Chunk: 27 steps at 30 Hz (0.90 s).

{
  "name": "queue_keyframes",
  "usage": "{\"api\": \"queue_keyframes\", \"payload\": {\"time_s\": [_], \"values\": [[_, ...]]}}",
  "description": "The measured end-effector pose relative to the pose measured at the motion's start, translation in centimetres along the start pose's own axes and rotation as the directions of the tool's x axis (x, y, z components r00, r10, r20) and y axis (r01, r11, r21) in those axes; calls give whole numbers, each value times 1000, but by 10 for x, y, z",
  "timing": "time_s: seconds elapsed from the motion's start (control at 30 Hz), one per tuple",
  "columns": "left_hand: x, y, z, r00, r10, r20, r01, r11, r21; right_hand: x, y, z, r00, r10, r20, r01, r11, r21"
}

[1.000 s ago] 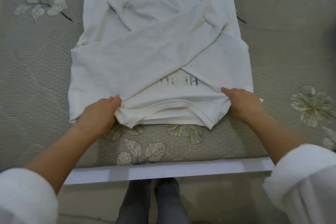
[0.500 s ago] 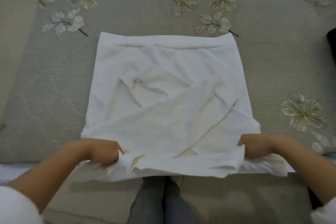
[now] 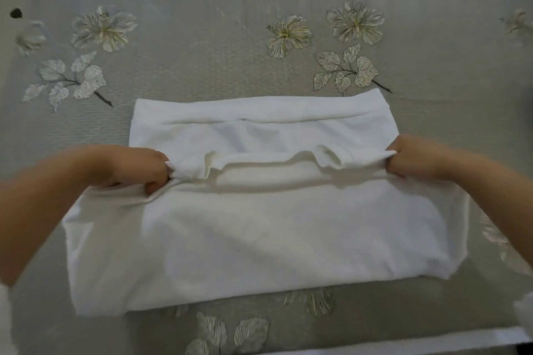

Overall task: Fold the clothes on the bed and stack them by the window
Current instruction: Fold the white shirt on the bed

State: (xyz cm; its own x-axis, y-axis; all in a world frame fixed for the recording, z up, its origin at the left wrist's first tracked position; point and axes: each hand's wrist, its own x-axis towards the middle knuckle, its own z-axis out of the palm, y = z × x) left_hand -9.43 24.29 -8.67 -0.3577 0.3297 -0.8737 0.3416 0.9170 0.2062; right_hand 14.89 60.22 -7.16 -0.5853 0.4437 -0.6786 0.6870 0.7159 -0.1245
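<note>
White shirt (image 3: 259, 239) edge now carried forward; left hand (image 3: 138, 168), right hand (image 3: 411, 158) pinch corners, grip partly hidden in cloth.

Left hand (image 3: 135, 167) and right hand (image 3: 409, 157), fingers curled, arms extended forward.

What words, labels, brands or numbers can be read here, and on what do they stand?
None can be read.
The half-folded white fabric shirt, which the left hand and right hand grip at its edge, shows plain cloth only.
The grey woven bedspread bears flowers and leaves, no lettering.
</note>
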Motion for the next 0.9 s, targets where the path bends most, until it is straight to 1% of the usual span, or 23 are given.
{"api": "queue_keyframes", "payload": {"time_s": [0.07, 0.1, 0.13, 0.2, 0.23, 0.27, 0.33, 0.37, 0.4, 0.43, 0.5, 0.57, 0.63, 0.7, 0.73, 0.77, 0.8, 0.83, 0.87, 0.9], "values": [[15, 3, -27, 997, 6, -75, -11, 997, -70, 22, -7, -13, 998, 22, -51, -23, 999, -25], [23, 5, -38, 992, 10, -122, -22, 995, -97, 34, -9, -17, 994, -2, -105, -1, 1000, -22], [30, 7, -46, 983, 9, -183, -29, 994, -110, 48, -10, -22, 988, -10, -154, 9, 1000, -10], [44, 9, -55, 942, 15, -335, -58, 991, -119, 67, -12, -19, 978, -33, -206, 29, 999, -23], [50, 10, -54, 925, 18, -379, -66, 991, -114, 74, -13, -12, 976, -37, -214, 33, 999, -22], [54, 9, -51, 922, 28, -386, -66, 994, -86, 79, -14, -5, 973, -21, -229, 15, 1000, -27], [63, 5, -39, 919, 82, -386, -84, 996, 12, 84, -15, 8, 963, 8, -268, -13, 1000, -17], [67, 3, -35, 900, 128, -416, -118, 992, 51, 85, -14, 14, 953, 13, -301, -19, 1000, -15], [68, 2, -33, 861, 178, -476, -172, 984, 56, 87, -13, 18, 937, 5, -350, -11, 1000, -15], [69, 1, -33, 811, 208, -547, -232, 972, 25, 89, -11, 21, 907, -17, -421, 14, 1000, -11], [70, 0, -39, 710, 201, -675, -327, 943, -63, 92, -9, 23, 832, -25, -554, 54, 998, 37], [75, 1, -44, 640, 166, -750, -369, 923, -111, 96, -9, 23, 769, 12, -639, 64, 993, 96], [83, 4, -39, 609, 124, -784, -317, 943, -97, 102, -11, 27, 750, 51, -659, 38, 992, 120], [90, 11, -22, 594, 91, -799, -195, 980, -34, 102, -15, 37, 765, 77, -639, -1, 993, 118], [89, 17, -9, 574, 90, -814, -151, 989, 3, 98, -19, 44, 766, 79, -638, -5, 993, 117], [86, 24, 8, 551, 113, -827, -137, 990, 44, 90, -23, 53, 758, 63, -649, 13, 994, 111], [80, 33, 27, 542, 161, -825, -151, 984, 93, 81, -28, 64, 751, 26, -659, 51, 994, 97], [74, 41, 49, 550, 222, -805, -183, 973, 144, 68, -32, 76, 746, -32, -665, 100, 993, 65], [67, 49, 71, 574, 273, -772, -214, 960, 180, 55, -34, 88, 748, -101, -655, 148, 989, 16], [63, 54, 91, 618, 292, -729, -230, 955, 188, 42, -35, 101, 760, -176, -626, 188, 981, -48]]}}
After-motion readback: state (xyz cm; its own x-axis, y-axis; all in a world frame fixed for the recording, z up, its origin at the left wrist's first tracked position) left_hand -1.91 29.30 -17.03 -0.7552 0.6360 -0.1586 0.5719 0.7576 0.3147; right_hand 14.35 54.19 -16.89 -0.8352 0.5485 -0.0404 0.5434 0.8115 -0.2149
